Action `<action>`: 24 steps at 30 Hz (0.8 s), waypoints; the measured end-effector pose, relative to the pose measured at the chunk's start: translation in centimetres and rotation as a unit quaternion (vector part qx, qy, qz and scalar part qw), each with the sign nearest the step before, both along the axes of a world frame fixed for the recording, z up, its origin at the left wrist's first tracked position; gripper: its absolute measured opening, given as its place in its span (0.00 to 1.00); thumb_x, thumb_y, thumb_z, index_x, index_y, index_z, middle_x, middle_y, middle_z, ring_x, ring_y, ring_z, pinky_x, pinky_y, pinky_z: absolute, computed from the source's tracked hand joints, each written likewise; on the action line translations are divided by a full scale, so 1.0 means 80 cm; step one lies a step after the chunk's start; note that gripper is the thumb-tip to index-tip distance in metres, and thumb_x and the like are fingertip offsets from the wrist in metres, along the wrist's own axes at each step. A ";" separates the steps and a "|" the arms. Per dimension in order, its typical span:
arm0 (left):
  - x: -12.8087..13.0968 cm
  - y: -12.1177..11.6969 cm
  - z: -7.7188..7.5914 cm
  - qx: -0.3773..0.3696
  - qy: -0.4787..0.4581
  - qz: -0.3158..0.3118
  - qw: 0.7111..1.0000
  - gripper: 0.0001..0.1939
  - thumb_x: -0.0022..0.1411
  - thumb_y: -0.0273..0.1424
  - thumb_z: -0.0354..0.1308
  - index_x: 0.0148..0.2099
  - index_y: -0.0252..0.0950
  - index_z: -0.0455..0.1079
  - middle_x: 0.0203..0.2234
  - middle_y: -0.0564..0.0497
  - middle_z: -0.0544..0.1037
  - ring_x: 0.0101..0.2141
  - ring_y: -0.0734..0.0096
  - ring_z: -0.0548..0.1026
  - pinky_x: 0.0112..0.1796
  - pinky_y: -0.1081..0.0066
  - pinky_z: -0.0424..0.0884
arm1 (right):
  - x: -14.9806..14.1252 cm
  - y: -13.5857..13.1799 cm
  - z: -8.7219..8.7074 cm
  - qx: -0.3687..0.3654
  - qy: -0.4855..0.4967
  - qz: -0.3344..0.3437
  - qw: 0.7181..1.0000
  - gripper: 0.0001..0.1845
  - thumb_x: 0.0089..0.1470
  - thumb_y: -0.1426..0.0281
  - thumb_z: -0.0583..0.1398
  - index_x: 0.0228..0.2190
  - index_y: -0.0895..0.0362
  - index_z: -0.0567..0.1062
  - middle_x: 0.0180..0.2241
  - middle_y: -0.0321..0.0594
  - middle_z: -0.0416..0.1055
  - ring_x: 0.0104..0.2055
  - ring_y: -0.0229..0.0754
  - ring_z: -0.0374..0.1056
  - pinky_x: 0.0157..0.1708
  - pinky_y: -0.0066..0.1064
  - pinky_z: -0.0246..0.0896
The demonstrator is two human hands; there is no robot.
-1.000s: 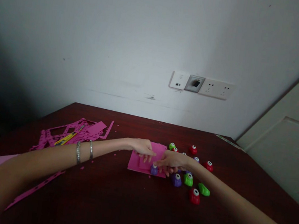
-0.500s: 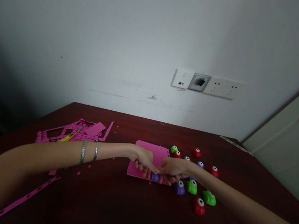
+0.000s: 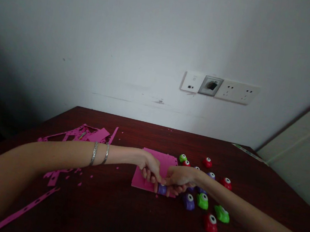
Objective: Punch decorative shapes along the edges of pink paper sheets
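Note:
Both hands meet at the near edge of a stack of pink paper (image 3: 141,178) on the dark red table. Between them sits a purple craft punch (image 3: 162,189), at the edge of the pink sheet. My left hand (image 3: 150,167) is closed on the punch from the left, its thumb pressing on top. From the right, my right hand (image 3: 179,178) grips the same punch, with its thumb against the left one. Fingers partly cover the punch. Small notches or holes show along the sheet's right edge.
Right of the paper lie several punches, among them a purple one (image 3: 189,202), a green one (image 3: 202,201) and a red one (image 3: 211,223). Pink paper scraps (image 3: 69,135) and a long punched strip (image 3: 23,211) lie left. A wall with sockets (image 3: 237,92) stands behind.
The view has shifted slightly, so the paper, punches and sockets appear a little farther right. Both hands stay on the purple punch, and my left forearm covers more of the scraps.

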State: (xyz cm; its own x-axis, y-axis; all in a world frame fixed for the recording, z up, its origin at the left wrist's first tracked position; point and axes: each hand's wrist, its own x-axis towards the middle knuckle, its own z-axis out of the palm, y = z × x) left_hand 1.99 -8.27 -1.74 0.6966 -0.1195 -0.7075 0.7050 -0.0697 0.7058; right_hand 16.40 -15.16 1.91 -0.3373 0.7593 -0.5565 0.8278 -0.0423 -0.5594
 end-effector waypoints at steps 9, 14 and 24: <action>-0.004 -0.010 0.010 0.091 0.018 0.033 0.995 0.23 0.42 0.53 0.60 0.17 0.37 0.70 0.12 0.54 0.58 0.13 0.81 0.49 0.13 0.77 0.44 | -0.007 -0.014 0.013 -0.076 0.004 0.033 0.997 0.22 0.54 0.66 0.53 0.13 0.61 0.67 0.09 0.30 0.57 0.12 0.27 0.48 0.13 0.20 0.41; -0.023 -0.015 0.039 0.229 -0.077 0.094 0.966 0.18 0.45 0.47 0.61 0.23 0.36 0.72 0.14 0.54 0.63 0.16 0.79 0.57 0.17 0.75 0.51 | 0.003 -0.021 0.000 0.004 0.002 0.030 1.000 0.23 0.52 0.61 0.54 0.11 0.59 0.64 0.10 0.30 0.57 0.12 0.28 0.50 0.14 0.22 0.45; -0.042 -0.025 0.018 0.534 -0.158 0.146 0.818 0.11 0.44 0.35 0.63 0.32 0.35 0.73 0.19 0.55 0.70 0.21 0.77 0.64 0.23 0.76 0.54 | -0.009 -0.073 -0.012 0.377 -0.157 -0.030 0.912 0.21 0.51 0.55 0.56 0.24 0.60 0.73 0.24 0.45 0.72 0.27 0.42 0.68 0.25 0.28 0.56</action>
